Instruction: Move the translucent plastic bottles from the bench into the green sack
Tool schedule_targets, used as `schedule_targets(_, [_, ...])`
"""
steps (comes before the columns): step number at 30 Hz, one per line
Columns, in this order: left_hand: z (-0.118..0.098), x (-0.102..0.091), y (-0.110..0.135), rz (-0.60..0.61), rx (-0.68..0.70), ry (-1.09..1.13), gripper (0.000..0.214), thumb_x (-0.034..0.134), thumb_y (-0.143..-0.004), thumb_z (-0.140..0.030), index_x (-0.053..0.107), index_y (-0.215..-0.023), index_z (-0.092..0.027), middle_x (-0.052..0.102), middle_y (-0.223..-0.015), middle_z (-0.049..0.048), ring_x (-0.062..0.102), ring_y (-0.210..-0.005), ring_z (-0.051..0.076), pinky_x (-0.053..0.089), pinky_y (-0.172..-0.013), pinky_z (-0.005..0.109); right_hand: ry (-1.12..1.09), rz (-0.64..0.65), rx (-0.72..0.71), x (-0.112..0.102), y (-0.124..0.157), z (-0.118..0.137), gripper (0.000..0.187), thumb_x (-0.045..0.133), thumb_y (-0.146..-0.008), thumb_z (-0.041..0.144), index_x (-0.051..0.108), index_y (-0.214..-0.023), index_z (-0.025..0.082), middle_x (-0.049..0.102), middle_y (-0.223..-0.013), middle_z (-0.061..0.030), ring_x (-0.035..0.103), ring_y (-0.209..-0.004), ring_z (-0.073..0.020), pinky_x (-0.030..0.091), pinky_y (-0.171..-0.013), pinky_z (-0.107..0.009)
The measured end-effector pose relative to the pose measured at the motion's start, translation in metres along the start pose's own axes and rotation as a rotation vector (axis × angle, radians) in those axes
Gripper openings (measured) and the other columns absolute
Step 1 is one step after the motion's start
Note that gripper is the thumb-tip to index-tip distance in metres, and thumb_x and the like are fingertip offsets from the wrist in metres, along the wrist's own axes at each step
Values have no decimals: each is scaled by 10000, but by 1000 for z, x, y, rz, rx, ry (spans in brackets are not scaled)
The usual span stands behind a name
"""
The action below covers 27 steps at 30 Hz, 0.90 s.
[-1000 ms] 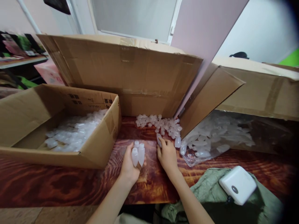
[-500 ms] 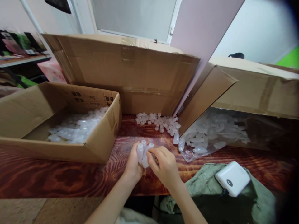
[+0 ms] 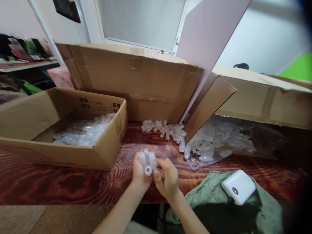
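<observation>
My left hand [image 3: 140, 175] is closed around a small bunch of translucent white plastic bottles [image 3: 147, 159], their necks pointing up and away from me. My right hand [image 3: 167, 178] is right beside it, fingers curled and pinched on one more bottle [image 3: 148, 170] at the bunch, its open mouth facing me. Both hands hover just above the dark wood-grain table [image 3: 60, 185]. A heap of small white caps [image 3: 164, 127] lies on the table beyond the hands.
An open cardboard box [image 3: 80, 159] at the left holds several bottles. A box on its side [image 3: 258, 97] at the right spills a clear bag of bottles [image 3: 212, 146]. A tall cardboard flap [image 3: 136, 81] stands behind. A white power bank [image 3: 238, 187] rests on green cloth [image 3: 216, 204].
My right hand left the table near the caps with a bottle and came back to my left hand. The bunch in my left hand has grown and risen slightly.
</observation>
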<state>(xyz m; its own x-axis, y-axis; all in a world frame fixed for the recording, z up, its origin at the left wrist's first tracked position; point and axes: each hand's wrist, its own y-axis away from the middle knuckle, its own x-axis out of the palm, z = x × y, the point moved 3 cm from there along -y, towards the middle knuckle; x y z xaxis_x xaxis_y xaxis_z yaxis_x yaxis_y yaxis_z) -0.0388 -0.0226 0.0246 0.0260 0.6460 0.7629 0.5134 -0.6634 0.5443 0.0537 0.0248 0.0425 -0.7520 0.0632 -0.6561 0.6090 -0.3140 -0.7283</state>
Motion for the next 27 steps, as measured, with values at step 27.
schedule_targets(27, [10,-1,6,-66,-181,-85,218,475,-857,-324,567,-718,-183,566,-558,-7,541,-407,164,384,-338,231,-690,252,839,-31,11,-26,392,507,-920,426,567,-1224,187,659,-1181,-81,630,-1066,-218,521,-896,-314])
